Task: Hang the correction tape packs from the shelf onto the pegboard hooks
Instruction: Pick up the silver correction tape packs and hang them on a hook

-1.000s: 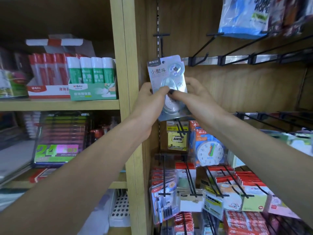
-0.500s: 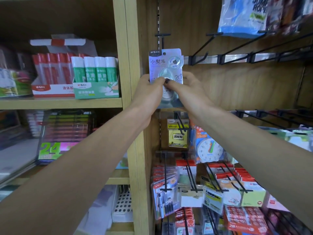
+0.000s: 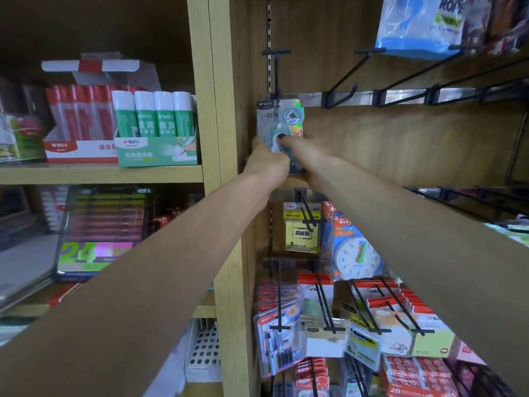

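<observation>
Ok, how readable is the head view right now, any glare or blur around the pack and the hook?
Head view: the correction tape pack is fairly sharp, with a holographic sheen at its upper right; the hook above it reads clearly against the wood; both hands are soft, the frame edges are smeared, and the left shelf is dim.

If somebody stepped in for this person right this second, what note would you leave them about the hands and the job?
Left hand: grips the lower left of the pale blue carded correction tape pack.
Right hand: pinches the pack's lower right, a fingertip on the blister.
Pack: held upright against the wooden back panel, its top at the tip of the black wire hook by the left post.
Done: pack brought up to the hook. Whether its hole is threaded cannot be told.
Left: slide it on, let go, and fetch any further packs.
</observation>
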{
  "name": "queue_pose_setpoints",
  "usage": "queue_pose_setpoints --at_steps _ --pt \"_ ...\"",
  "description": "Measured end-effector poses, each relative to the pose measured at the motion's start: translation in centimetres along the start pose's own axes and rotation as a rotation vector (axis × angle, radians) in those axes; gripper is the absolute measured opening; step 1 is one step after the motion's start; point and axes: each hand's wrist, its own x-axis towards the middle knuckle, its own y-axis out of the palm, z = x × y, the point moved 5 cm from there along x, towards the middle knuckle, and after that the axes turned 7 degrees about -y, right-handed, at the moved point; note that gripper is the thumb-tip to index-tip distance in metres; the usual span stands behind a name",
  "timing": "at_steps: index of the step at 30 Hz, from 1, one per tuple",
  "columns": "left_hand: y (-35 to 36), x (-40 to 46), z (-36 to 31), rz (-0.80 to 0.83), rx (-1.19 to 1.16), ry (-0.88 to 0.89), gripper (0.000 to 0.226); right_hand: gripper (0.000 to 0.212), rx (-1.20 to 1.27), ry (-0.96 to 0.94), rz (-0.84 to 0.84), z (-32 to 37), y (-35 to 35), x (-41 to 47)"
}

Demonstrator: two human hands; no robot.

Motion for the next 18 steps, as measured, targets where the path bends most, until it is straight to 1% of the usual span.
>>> queue_pose_setpoints --at_steps 5,8,10,13,15,18 --pt "0.3 1.4 0.5 0.004 0.002 -0.015 0.046 0.038 -0.008 0.026 -0.023 -1.5 0.5 1.9" --pt "0.3 1.5 0.7 0.003 0.012 -0.021 0.047 0.037 -0.039 0.007 -0.020 -1.2 0.4 1.2" --pt "0.3 1.1 0.8 0.009 0.021 -0.037 0.052 0.036 -0.136 -0.012 0.010 -0.5 0.0 0.2" --pt "0.1 -0.1 0.6 0.041 0.032 -0.041 0.061 0.041 -0.331 -0.076 0.054 -0.1 -0.9 -0.9" --pt "-0.1 -1.0 0.8 0.066 0.060 -0.028 0.065 0.046 -0.399 -0.142 0.053 0.1 -1.4 -1.7" --pt "-0.4 -2.8 1.2 0.097 0.085 -0.014 0.068 0.047 -0.491 -0.177 0.061 0.1 -1.9 -3.2"
